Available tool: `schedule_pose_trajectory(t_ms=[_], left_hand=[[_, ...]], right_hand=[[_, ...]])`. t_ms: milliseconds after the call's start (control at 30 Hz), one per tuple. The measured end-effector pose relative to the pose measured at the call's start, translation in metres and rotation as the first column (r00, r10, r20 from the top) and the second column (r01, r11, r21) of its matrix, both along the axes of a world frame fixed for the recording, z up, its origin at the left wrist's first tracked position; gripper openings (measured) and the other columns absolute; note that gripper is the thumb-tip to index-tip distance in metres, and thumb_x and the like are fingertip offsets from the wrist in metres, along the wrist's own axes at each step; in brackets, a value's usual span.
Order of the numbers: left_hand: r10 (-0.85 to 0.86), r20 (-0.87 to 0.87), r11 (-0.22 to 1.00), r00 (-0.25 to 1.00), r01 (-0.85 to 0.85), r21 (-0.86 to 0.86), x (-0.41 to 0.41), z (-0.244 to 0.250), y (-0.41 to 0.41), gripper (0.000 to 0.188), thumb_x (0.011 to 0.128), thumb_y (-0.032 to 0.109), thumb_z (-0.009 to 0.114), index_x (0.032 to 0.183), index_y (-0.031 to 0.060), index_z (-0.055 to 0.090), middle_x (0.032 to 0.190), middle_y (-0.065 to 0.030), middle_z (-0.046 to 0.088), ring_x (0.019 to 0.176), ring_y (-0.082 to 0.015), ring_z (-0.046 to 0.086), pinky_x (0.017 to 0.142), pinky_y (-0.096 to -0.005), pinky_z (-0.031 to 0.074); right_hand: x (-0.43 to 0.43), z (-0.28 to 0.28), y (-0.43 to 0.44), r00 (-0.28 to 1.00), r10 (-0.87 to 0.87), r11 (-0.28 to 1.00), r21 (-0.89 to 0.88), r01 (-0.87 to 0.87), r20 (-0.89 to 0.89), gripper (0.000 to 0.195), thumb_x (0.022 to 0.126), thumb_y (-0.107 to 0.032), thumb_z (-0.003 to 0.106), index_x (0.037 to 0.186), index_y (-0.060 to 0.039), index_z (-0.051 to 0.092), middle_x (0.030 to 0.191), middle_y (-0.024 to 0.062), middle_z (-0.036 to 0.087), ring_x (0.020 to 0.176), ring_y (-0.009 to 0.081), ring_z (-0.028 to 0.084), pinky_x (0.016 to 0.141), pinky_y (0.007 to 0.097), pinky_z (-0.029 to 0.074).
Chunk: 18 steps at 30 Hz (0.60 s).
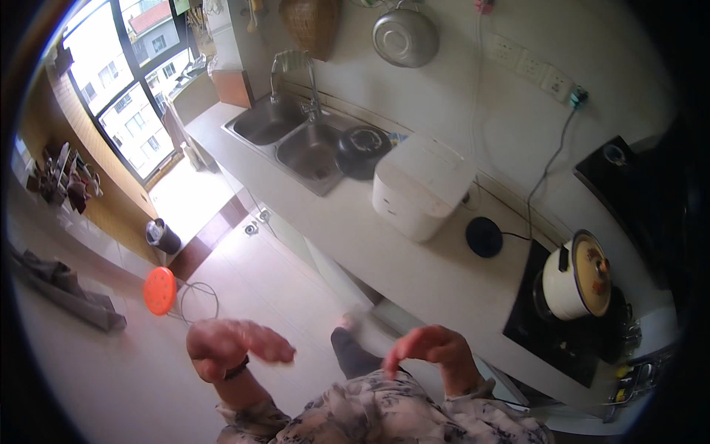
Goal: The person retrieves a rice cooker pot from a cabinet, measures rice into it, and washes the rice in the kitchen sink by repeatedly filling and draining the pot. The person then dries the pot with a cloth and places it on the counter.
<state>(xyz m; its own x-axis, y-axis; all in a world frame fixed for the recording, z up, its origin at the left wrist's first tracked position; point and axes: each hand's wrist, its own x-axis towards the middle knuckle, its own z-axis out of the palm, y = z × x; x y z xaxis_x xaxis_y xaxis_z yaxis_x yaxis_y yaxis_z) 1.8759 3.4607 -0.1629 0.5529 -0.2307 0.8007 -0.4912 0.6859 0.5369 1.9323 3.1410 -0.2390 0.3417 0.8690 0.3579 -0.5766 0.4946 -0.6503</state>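
Note:
My left hand is raised over the tiled floor, palm downward, with a dark band at its wrist. Its fingers stretch forward and hold nothing. In front of my body, near the counter's front edge, my right hand hangs with bent fingers and nothing in it. Both hands are slightly blurred. Below the countertop, a cabinet door appears swung outward between the hands and the sink. A white rice cooker with its lid down stands on the counter. Beyond it is a double steel sink.
A lidded enamel pot stands on the black cooktop at the right. A dark round corded base lies beside the rice cooker. A black pan rests at the sink's edge. On the floor are an orange-topped stool and a bin.

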Motion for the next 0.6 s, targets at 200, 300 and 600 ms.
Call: schedule_pose_trajectory(t_ms=[200,300,600], left_hand=[[0.753,-0.134,0.439,0.644,-0.340,0.831,0.192,-0.060,0.053,0.019,0.093,0.014,0.051,0.106,0.0016,0.056,0.108,-0.0151,0.062,0.094,-0.0282,0.062,0.091,-0.0512,0.041],[0.795,0.530,-0.241,0.294,-0.649,0.721,0.242,-0.092,0.093,0.017,0.088,0.009,0.056,0.104,0.0047,0.059,0.105,-0.0068,0.063,0.092,-0.0183,0.063,0.083,-0.0329,0.049],[0.636,-0.593,0.726,0.493,-0.123,0.677,0.448,-0.240,0.164,0.022,0.093,0.017,0.054,0.108,0.0029,0.059,0.097,-0.0063,0.064,0.088,-0.0160,0.063,0.073,-0.0289,0.052]], right_hand=[[0.152,-0.041,0.140,0.750,-0.292,0.634,-0.467,0.617,0.594,0.028,0.090,-0.021,0.057,0.110,-0.0018,0.055,0.118,0.0173,0.057,0.106,0.0287,0.055,0.091,0.0382,0.044],[0.194,-0.080,0.184,0.231,-0.313,0.442,-0.073,0.894,0.921,0.034,0.090,-0.021,0.060,0.119,-0.0045,0.051,0.109,0.0106,0.061,0.089,0.0267,0.063,0.086,0.0391,0.048],[0.213,-0.171,0.183,0.659,-0.362,-0.084,-0.727,0.681,0.659,0.018,0.088,-0.012,0.056,0.105,-0.0048,0.058,0.092,0.0145,0.067,0.087,0.0237,0.066,0.075,0.0310,0.051]])
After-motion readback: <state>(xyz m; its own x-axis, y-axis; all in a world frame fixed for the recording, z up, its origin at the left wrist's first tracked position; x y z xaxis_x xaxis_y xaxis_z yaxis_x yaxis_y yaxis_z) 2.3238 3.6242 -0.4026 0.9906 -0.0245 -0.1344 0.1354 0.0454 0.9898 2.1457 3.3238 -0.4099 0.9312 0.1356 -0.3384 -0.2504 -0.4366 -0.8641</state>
